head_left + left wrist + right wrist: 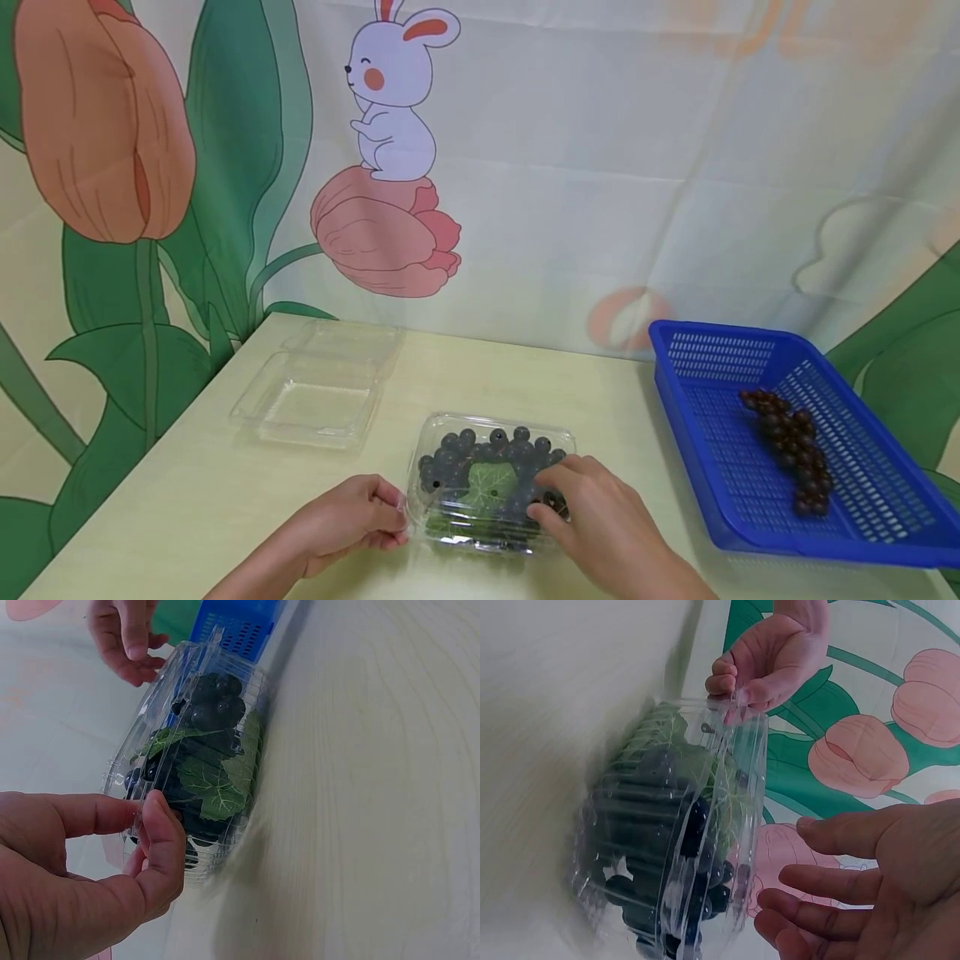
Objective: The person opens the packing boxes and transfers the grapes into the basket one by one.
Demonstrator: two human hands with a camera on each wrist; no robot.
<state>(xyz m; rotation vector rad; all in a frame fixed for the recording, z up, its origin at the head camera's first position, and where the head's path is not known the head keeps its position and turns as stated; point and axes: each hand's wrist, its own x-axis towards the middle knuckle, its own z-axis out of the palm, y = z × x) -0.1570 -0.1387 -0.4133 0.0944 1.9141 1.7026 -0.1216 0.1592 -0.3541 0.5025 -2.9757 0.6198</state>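
Note:
A clear plastic clamshell box [491,533] with its lid down holds dark grapes [447,458] and green leaves [491,486]. At its left edge my left hand [348,518] pinches the rim between thumb and fingers; the left wrist view shows this left hand [97,862] at the box's near corner. My right hand [607,525] is at the box's right side, and in the right wrist view this right hand [855,892] has its fingers spread and apart from the box [667,825].
An open, empty clear box [318,404] lies at the back left of the table. On the right, a blue plastic basket [693,450] contains a bunch of reddish-brown grapes [795,450]. A printed cloth [555,167] hangs behind the table.

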